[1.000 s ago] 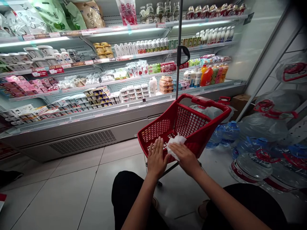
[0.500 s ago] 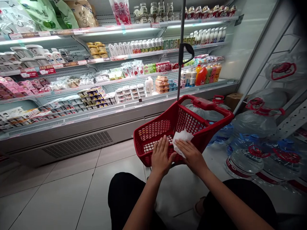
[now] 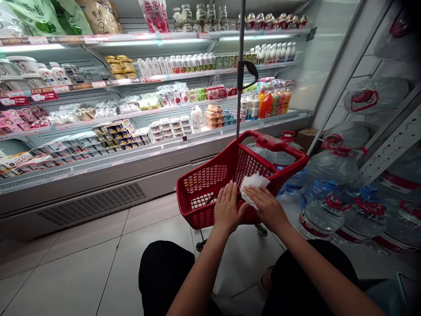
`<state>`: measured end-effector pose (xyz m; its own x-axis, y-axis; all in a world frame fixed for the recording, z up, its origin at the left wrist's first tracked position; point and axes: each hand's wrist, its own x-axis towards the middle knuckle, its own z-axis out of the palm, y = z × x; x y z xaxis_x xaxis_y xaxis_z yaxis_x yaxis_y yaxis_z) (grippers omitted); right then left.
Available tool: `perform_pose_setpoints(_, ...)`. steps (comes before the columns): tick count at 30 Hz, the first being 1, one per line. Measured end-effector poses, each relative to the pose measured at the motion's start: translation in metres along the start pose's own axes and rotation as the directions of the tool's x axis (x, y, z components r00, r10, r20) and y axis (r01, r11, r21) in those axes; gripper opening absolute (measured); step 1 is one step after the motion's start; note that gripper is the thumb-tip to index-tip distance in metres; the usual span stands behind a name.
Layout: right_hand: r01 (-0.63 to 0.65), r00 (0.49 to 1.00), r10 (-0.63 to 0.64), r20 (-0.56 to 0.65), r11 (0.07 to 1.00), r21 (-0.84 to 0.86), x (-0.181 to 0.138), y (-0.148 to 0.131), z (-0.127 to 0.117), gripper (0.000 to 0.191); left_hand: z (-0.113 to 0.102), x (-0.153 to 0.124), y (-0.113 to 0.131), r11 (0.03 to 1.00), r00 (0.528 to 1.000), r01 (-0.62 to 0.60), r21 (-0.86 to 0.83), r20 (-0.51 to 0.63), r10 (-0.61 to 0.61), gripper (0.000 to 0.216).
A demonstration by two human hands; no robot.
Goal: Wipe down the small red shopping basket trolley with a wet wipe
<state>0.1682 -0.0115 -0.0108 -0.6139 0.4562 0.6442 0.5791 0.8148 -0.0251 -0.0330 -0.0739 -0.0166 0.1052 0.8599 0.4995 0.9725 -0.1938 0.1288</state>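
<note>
A red plastic shopping cart (image 3: 204, 180) with mesh sides stands in front of me. My left hand (image 3: 226, 208) lies at its near side, flat, with fingers stretched out and holding nothing. To the right of it, my right hand (image 3: 268, 208) presses a crumpled white wipe (image 3: 255, 181) against the cart's near side, close to the handle end. The fingers lie over the wipe's lower part and hide some of it. Through the mesh, the cart's basket shows a small dark item that I cannot make out.
A refrigerated display (image 3: 131, 118) full of dairy goods and drinks runs behind the cart. Large water bottles (image 3: 320, 219) crowd the right side. A dark pole with a looped grip (image 3: 248, 74) rises behind the cart. My knees (image 3: 167, 267) flank the near floor.
The view has shifted, so shelves and cart appear farther left. Both hands have slid right and slightly up along the cart's side, the wipe moving with the right hand. A wheel now shows below.
</note>
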Motion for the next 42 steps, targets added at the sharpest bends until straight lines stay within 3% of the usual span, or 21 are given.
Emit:
perform_pose_setpoints(4, 0.017, 1.000, -0.016, 0.022, 0.998, -0.054, -0.001, 0.026, -0.013, 0.057, 0.008, 0.008, 0.000, 0.999, 0.999, -0.034, -0.006, 0.018, 0.034, 0.081)
perform_pose_setpoints(7, -0.102, 0.994, 0.094, -0.061, 0.985, -0.136, -0.004, 0.052, -0.026, 0.059, 0.010, 0.006, -0.001, 1.000, 1.000, -0.021, -0.003, 0.004, 0.021, 0.083)
perform_pose_setpoints(9, -0.164, 0.983, 0.148, -0.105, 0.972, -0.168, -0.004, 0.053, -0.026, 0.062, 0.010, 0.006, 0.002, 1.000, 1.000, -0.002, 0.020, 0.001, 0.002, 0.083)
perform_pose_setpoints(13, -0.012, 1.000, 0.013, 0.008, 0.992, -0.126, -0.002, 0.038, -0.020, 0.066, 0.009, 0.007, 0.007, 0.995, 1.000, 0.019, 0.095, 0.022, -0.022, 0.084)
perform_pose_setpoints(15, 0.027, 0.999, -0.023, 0.036, 0.993, -0.117, -0.004, 0.046, -0.026, 0.065, 0.008, 0.006, 0.008, 0.992, 0.999, 0.010, 0.122, 0.029, -0.014, 0.086)
perform_pose_setpoints(20, -0.169, 0.984, 0.153, -0.087, 0.960, -0.223, -0.008, 0.087, -0.047, 0.062, 0.008, 0.004, 0.011, 0.990, 1.000, 0.005, 0.140, 0.013, -0.006, 0.089)
perform_pose_setpoints(22, -0.169, 0.985, 0.154, -0.083, 0.960, -0.222, -0.006, 0.079, -0.043, 0.061, 0.009, 0.004, 0.012, 0.991, 1.000, 0.018, 0.136, 0.000, -0.018, 0.089)
perform_pose_setpoints(26, 0.044, 0.997, -0.035, 0.072, 0.992, -0.116, -0.002, 0.037, -0.023, 0.067, 0.010, 0.002, 0.013, 0.990, 1.000, 0.011, 0.140, -0.008, -0.010, 0.089)
perform_pose_setpoints(28, 0.102, 0.990, -0.093, 0.102, 0.991, -0.085, -0.003, 0.035, -0.024, 0.069, 0.010, 0.001, 0.012, 0.989, 1.000, -0.005, 0.145, 0.000, 0.005, 0.090)
perform_pose_setpoints(30, 0.065, 0.996, -0.057, 0.071, 0.991, -0.115, -0.007, 0.053, -0.033, 0.068, 0.009, -0.001, 0.011, 0.989, 1.000, -0.011, 0.146, 0.005, 0.011, 0.090)
perform_pose_setpoints(34, -0.160, 0.986, 0.146, -0.078, 0.962, -0.222, -0.009, 0.084, -0.045, 0.064, 0.009, -0.001, 0.014, 0.989, 1.000, 0.009, 0.148, -0.010, -0.008, 0.090)
perform_pose_setpoints(36, -0.197, 0.979, 0.177, -0.105, 0.954, -0.226, -0.006, 0.069, -0.033, 0.063, 0.011, 0.000, 0.017, 0.988, 1.000, 0.022, 0.151, -0.019, -0.020, 0.090)
perform_pose_setpoints(40, -0.008, 0.999, 0.013, 0.044, 0.993, -0.118, 0.001, 0.011, 0.000, 0.067, 0.015, 0.002, 0.020, 0.987, 1.000, 0.019, 0.160, -0.007, -0.018, 0.090)
perform_pose_setpoints(42, 0.040, 0.997, -0.034, 0.074, 0.996, -0.085, 0.000, 0.005, 0.001, 0.068, 0.015, 0.001, 0.018, 0.985, 1.000, 0.006, 0.171, 0.004, -0.007, 0.090)
